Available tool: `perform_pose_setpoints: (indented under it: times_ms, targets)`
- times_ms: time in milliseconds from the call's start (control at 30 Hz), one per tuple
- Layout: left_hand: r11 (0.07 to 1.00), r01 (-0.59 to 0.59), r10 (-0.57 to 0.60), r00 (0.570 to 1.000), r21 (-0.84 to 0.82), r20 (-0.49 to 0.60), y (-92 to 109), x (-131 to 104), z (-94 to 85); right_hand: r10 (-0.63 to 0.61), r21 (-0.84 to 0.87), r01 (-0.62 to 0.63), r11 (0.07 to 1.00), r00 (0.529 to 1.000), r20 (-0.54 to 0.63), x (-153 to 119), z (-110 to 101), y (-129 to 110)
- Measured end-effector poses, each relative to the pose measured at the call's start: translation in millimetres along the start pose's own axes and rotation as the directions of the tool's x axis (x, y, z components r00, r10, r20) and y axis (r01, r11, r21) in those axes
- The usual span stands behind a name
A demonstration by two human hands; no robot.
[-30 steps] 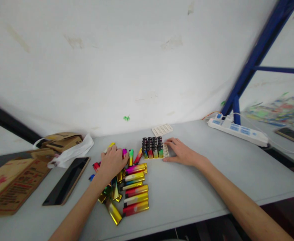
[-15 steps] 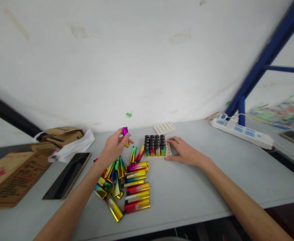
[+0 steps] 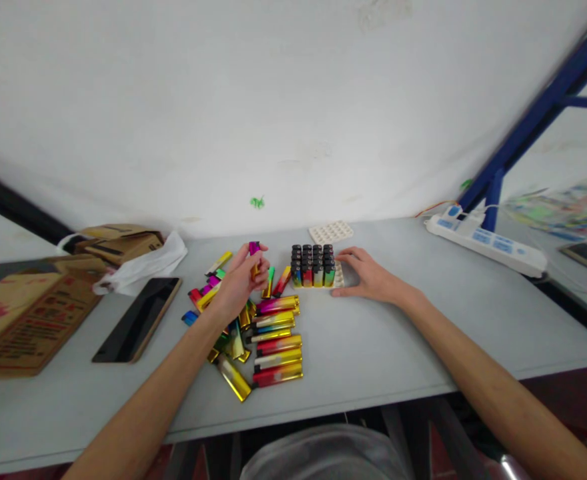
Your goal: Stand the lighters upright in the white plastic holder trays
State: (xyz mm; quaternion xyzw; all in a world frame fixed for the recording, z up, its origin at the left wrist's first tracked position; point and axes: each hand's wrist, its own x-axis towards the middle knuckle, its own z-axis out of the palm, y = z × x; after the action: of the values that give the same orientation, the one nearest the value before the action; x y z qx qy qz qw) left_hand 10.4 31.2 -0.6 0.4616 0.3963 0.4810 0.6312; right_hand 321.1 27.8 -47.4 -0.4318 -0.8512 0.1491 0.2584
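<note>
Pinched in my left hand is a purple and gold lighter, held upright above the table. Under and around that wrist lies a loose pile of shiny coloured lighters. To its right, several more lighters lie roughly side by side. Black-topped lighters stand upright in rows in a white holed tray. My right hand rests at the tray's right end, thumb and fingers apart around its edge. Two lighters lie between the left hand and the tray.
A second white holed tray lies by the wall. At the left are cardboard boxes, a white plastic bag and a dark phone. A white power strip lies at the right near a blue metal frame.
The view has tipped downward, so the table's front edge shows more. My left hand has moved slightly right with the lighter, its fingers curled closer round it. The right hand stays at the tray.
</note>
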Motion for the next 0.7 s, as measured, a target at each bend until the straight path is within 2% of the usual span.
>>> perform_pose_setpoints:
  times_ms: [133, 233, 500, 700]
  targets:
    - [0.990, 0.133, -0.131, 0.990, -0.047, 0.052, 0, -1, 1.2, -0.027, -0.005, 0.027, 1.000, 1.000, 0.003, 1, 0, 2]
    - [0.987, 0.156, -0.154, 0.987, -0.046, 0.034, -1, -3, 2.4, -0.034, -0.013, 0.034, 0.999, 0.999, 0.003, 1, 1, 3]
    - [0.990, -0.030, 0.044, 0.994, 0.135, -0.103, -4, -9, 8.0, -0.018, 0.000, 0.018, 1.000, 1.000, 0.012, 1, 1, 3]
    - [0.963, -0.052, 0.088, 0.988, 0.265, -0.123, -15, -8, 4.4, -0.014, 0.012, 0.013, 1.000, 1.000, 0.019, 1, -1, 1]
